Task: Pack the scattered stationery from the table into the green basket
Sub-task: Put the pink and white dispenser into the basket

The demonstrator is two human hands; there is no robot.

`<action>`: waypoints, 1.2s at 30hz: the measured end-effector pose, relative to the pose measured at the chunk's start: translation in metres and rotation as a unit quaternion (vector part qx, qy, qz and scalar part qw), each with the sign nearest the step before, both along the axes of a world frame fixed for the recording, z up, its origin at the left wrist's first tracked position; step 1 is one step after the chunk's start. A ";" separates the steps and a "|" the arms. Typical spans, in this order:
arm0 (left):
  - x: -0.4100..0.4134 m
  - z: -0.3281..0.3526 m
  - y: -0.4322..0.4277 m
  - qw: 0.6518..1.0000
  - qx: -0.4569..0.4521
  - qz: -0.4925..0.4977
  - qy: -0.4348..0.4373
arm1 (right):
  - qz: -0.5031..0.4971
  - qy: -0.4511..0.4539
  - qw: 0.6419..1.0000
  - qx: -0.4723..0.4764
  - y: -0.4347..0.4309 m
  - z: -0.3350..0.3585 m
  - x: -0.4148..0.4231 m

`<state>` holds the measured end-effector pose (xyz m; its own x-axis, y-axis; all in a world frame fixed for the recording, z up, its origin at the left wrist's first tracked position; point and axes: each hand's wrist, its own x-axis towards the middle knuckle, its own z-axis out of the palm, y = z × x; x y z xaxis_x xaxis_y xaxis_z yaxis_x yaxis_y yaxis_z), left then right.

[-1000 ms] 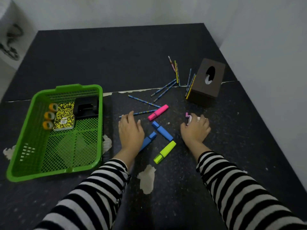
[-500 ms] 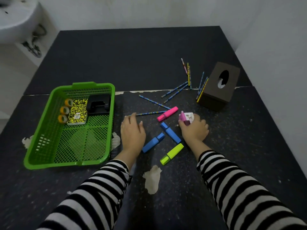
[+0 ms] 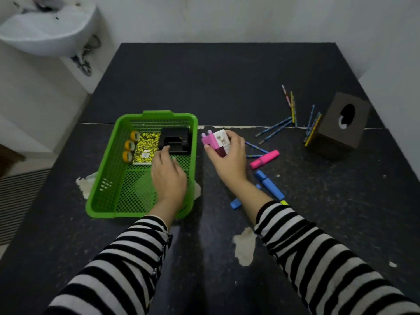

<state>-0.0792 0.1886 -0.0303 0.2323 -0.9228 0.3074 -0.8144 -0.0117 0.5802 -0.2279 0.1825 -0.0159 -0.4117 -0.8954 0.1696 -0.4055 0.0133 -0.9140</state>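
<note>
The green basket (image 3: 106, 178) sits on the dark table at the left. In it lie three yellow tape rolls (image 3: 130, 145), a yellow-black notebook (image 3: 145, 147) and a black hole punch (image 3: 176, 139). My left hand (image 3: 168, 176) reaches inside the basket, fingers spread, touching the punch's near edge. My right hand (image 3: 229, 155) holds a pink and white eraser pack (image 3: 216, 140) just right of the basket's rim. On the table lie a pink highlighter (image 3: 264, 159), blue highlighters (image 3: 269, 185) and several pencils (image 3: 275, 127).
A dark brown tissue box (image 3: 338, 126) stands at the right with pencils leaning on it. A white sink (image 3: 47, 30) hangs on the wall at the upper left. Pale worn patches (image 3: 245, 246) mark the table near me.
My right hand lifted the eraser pack off the table and carried it left toward the basket. My left hand moved from the table into the basket.
</note>
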 end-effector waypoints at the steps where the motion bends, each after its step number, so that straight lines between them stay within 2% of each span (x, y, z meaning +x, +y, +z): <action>1: 0.015 -0.001 -0.001 1.000 0.001 0.010 -0.004 | 0.016 -0.003 1.000 0.001 -0.001 0.002 0.016; 5: 0.063 -0.002 -0.003 0.998 0.022 0.049 -0.011 | 0.068 -0.011 0.997 0.042 -0.011 0.005 0.064; 7: 0.086 -0.002 -0.006 0.997 0.034 0.065 -0.015 | 0.113 0.028 0.990 0.076 -0.019 0.002 0.081; 12: 0.139 -0.004 -0.017 0.996 0.045 0.067 -0.022 | 0.257 0.198 0.931 0.167 -0.043 -0.011 0.108; 20: 0.180 -0.014 -0.036 0.998 0.040 0.048 -0.033 | 0.319 0.291 0.857 0.280 -0.076 -0.017 0.112; 22: 0.184 -0.016 -0.040 0.997 0.045 0.047 -0.032 | 0.330 0.282 0.845 0.311 -0.084 -0.018 0.113; 26: 0.188 -0.018 -0.047 0.997 0.054 0.039 -0.026 | 0.328 0.249 0.844 0.344 -0.097 -0.012 0.114; 30: 0.191 -0.020 -0.052 0.997 0.059 0.033 -0.021 | 0.371 0.206 0.820 0.385 -0.105 -0.002 0.108; 33: 0.190 -0.021 -0.053 0.997 0.071 0.025 -0.015 | 0.353 0.098 0.845 0.390 -0.107 0.002 0.103; 36: 0.189 -0.022 -0.054 0.995 0.095 0.017 -0.006 | 0.307 0.128 0.871 0.360 -0.108 0.000 0.102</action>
